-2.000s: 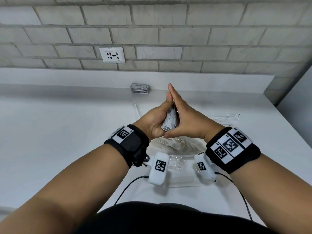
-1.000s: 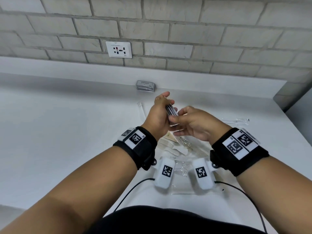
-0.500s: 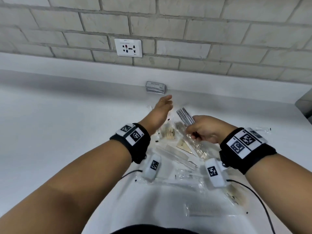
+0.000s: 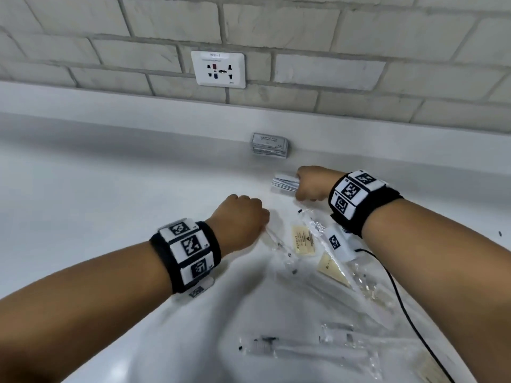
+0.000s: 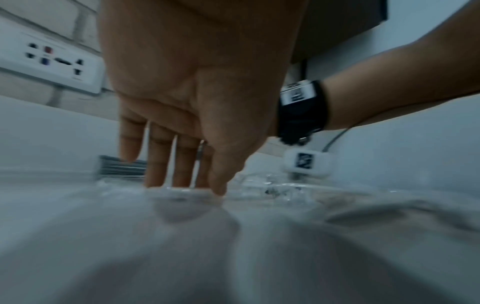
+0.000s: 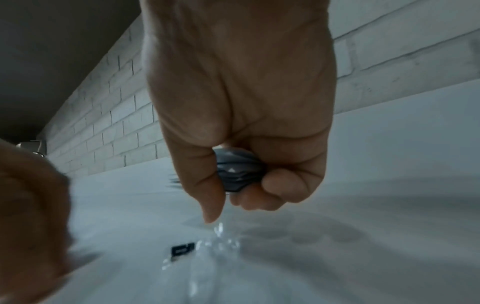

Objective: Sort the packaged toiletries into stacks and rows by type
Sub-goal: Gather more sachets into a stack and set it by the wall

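Note:
My right hand (image 4: 309, 186) grips a bundle of grey sachets (image 4: 284, 183) just above the white counter, a short way in front of the grey sachet stack (image 4: 269, 147) by the back ledge. The right wrist view shows fingers and thumb curled round the bundle (image 6: 239, 170). My left hand (image 4: 243, 217) reaches down nearer to me, its straight fingers (image 5: 182, 164) touching a long clear-wrapped packet (image 4: 276, 241) on the counter. The same grey stack (image 5: 122, 166) shows behind those fingers.
Two tan sachets (image 4: 304, 240) and crinkled clear wrappers lie between my wrists. More clear-wrapped long items (image 4: 304, 349) lie near the front. A black cable (image 4: 401, 299) trails from my right wrist. A wall socket (image 4: 218, 69) sits above the ledge.
The bundle was held between both hands; now the right hand alone has carried it forward and down toward the counter. The left hand let go and dropped onto the clear packets.

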### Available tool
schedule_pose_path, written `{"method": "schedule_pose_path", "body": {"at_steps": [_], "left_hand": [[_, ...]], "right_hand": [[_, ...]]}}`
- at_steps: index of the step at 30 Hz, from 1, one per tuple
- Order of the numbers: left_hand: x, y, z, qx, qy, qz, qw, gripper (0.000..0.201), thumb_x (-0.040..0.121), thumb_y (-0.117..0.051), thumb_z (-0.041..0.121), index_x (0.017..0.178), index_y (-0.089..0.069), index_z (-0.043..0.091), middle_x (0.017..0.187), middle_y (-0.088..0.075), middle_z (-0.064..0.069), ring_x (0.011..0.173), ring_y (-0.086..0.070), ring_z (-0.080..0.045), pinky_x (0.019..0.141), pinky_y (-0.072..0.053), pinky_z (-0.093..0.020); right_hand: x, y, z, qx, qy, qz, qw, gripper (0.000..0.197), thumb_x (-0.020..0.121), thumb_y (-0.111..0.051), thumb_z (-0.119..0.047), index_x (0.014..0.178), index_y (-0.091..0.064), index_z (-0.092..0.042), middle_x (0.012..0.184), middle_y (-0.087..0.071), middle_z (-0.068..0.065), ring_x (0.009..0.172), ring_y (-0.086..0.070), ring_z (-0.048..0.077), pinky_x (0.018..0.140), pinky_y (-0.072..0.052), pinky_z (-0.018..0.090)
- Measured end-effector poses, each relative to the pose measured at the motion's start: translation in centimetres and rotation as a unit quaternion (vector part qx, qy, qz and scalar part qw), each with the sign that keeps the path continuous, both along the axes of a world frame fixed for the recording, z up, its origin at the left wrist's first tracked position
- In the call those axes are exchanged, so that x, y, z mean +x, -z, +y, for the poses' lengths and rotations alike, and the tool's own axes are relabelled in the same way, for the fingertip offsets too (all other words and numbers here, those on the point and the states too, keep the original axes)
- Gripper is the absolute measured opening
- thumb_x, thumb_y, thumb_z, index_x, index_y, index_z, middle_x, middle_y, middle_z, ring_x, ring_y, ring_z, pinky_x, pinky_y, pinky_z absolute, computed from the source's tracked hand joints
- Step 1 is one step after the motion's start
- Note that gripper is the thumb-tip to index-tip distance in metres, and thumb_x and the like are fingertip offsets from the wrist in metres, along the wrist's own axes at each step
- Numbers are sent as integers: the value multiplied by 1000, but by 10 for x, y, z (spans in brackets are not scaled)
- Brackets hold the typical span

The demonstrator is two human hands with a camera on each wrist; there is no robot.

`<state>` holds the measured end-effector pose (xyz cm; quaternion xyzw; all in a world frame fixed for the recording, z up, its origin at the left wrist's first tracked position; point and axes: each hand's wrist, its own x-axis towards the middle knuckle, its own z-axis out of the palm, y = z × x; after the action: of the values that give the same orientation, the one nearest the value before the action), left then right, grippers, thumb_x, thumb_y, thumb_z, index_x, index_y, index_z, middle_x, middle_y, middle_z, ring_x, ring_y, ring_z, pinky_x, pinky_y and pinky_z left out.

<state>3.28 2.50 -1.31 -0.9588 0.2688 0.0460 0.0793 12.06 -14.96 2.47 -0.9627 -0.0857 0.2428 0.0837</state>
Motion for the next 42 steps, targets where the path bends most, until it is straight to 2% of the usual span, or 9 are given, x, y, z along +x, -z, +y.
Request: {"method": "schedule_pose_path", "body": {"at_steps": [4,10,15,20,24,29,32,36,42], "left_hand": [[6,-28,6,-34,-83,89,992,32,88,-56,45,102,-64,18,105,-58,-2,97,-59,-25,74,-46,-30],[98,-48,10,-121,-83,118,982,52,74,-77,38,111,-50,14,117,-53,-4,94,-52,-21,72,-38,-29],[131,-21,7,-110,-31,126,986,42,78,-72,25,113,-54,12,113,-62,-4,102,-57,-25,73,-34,-25],[146,-10,11,-122,-18,102,987,25,78,-60,20,102,-54,17,91,-61,3,81,-55,-19,69,-42,-28],[152,-9,14,-121,-22,109,986,20,78,-66,23,84,-49,17,92,-61,-3,85,-58,-26,68,-43,-32],[156,-4,17,-172,-33,115,978,63,74,-75,33,125,-44,17,103,-61,2,90,-54,-19,71,-37,-27],[156,-4,16,-177,-26,127,976,63,75,-75,33,128,-47,18,109,-61,3,96,-56,-18,75,-36,-25],[157,-6,17,-180,-29,143,973,65,74,-76,34,130,-47,19,115,-62,2,103,-57,-19,79,-37,-25],[160,-3,18,-165,-30,131,977,75,71,-78,32,134,-41,16,117,-62,-1,103,-56,-22,77,-36,-27]], "right_hand": [[20,7,19,-48,-51,-10,998,26,82,-58,-14,105,-62,-2,81,-61,7,70,-56,22,52,-38,22],[40,21,43,-48,-76,-37,995,40,78,-64,-13,116,-58,-4,104,-66,10,90,-64,26,75,-54,28],[51,27,51,-9,-75,-47,996,40,77,-64,-17,117,-61,-10,109,-67,9,93,-66,24,84,-57,36],[56,28,48,27,-47,-68,996,63,66,-80,-32,121,-57,-13,115,-57,7,95,-64,27,86,-55,38],[57,25,45,-6,-49,-81,995,59,66,-81,-26,119,-59,-8,113,-60,10,90,-65,27,79,-56,35],[57,23,43,-3,-36,-75,997,57,68,-80,-23,118,-61,-6,114,-62,10,93,-65,27,81,-56,35],[58,20,45,-5,-42,-70,997,49,69,-80,-21,114,-65,-7,104,-67,9,88,-66,25,74,-54,30],[57,16,44,8,-43,-49,998,49,70,-81,-28,113,-65,-10,106,-67,7,93,-65,24,83,-54,35],[57,19,44,-25,-60,-71,995,36,72,-77,-24,105,-70,-10,98,-69,9,87,-64,24,71,-49,28]]}}
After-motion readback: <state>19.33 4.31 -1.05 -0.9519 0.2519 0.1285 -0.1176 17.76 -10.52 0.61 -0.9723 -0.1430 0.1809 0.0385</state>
